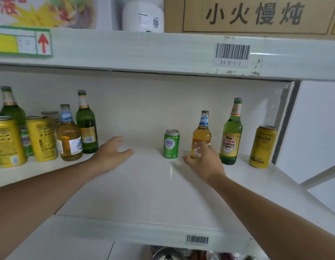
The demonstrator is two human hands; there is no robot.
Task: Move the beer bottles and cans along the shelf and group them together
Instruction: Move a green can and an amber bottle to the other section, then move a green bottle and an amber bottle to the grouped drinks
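On the white shelf (144, 184) a group stands at the left: yellow cans (8, 141), a clear amber bottle (69, 136) and green bottles (86, 126). At the right stand a small green can (171, 144), a clear amber bottle (202, 132), a tall green bottle (230, 136) and a gold can (262, 147), spaced apart. My left hand (112, 152) hovers open, just right of the left group. My right hand (204, 160) is at the base of the right amber bottle, fingers spread around it; a firm grip is not visible.
The upper shelf edge (162, 53) hangs low above the bottle tops, carrying a barcode label (232, 51). A cardboard box (256, 14) and a white container (144, 15) sit on top. A white wall panel (313, 128) bounds the shelf on the right.
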